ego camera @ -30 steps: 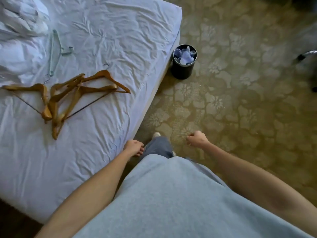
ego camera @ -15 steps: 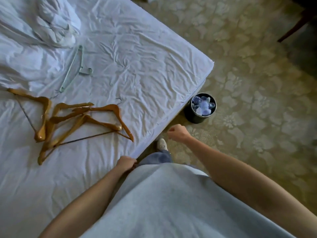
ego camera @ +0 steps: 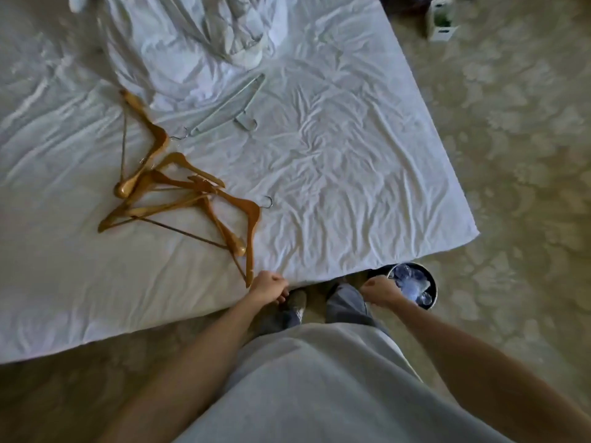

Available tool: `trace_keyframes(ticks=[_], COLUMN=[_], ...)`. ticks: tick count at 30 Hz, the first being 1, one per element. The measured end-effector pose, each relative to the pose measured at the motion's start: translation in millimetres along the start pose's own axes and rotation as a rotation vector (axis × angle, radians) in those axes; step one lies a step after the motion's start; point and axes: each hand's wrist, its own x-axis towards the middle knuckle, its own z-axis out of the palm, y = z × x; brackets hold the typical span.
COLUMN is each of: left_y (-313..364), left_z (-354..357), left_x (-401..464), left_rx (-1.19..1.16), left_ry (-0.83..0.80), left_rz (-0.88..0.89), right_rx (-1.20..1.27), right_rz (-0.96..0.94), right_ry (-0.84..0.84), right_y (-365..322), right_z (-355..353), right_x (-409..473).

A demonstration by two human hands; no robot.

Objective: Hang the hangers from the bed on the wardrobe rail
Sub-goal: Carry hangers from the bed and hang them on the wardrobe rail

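While the wooden hangers lie tangled on the bed, with pale wire hangers just beyond them, the left hand hovers loosely curled near the mattress edge, holding nothing. Loosely curled too, the right hand hangs beside a black bin.

The person wears a loose, pale grey top that fills the near middle of the view. Both forearms are bare, with no sleeves reaching them (no watch or ring shows on the left hand or the right hand). Below the hem come grey-blue trousers and a worn, greyish shoe.
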Motion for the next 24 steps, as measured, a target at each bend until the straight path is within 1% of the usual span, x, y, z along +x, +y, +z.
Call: trace_keyframes(ticks=[3,6,10,13,16,24], left_y=[7,15,28,35,31,18], left_z=[5,8,1,-12,-28,-76], left_x=[0,1,9,24,50,140], left_rx=[-0.098,-0.183,-0.321,-0.4,-0.375,-0.205], left_ry=[0.066,0.116,0.217,0.271,0.303,0.423], left_rz=[-0.064,-0.102,-0.143,-0.177,-0.195,-0.27], right_rx=[-0.082,-0.153,-0.148,-0.155,-0.168,-0.167], right_rz=[-0.069,-0.142,-0.234,-0.297,-0.342,-0.411], right_ry=[-0.051,-0.137,-0.236,-0.259,-0.273,-0.22], right_y=[-14,-42,-99,-146,-186,-290], right_z=[-26,-42,-47,-43,-35,-6], right_x=[20,44,71,86,104,175])
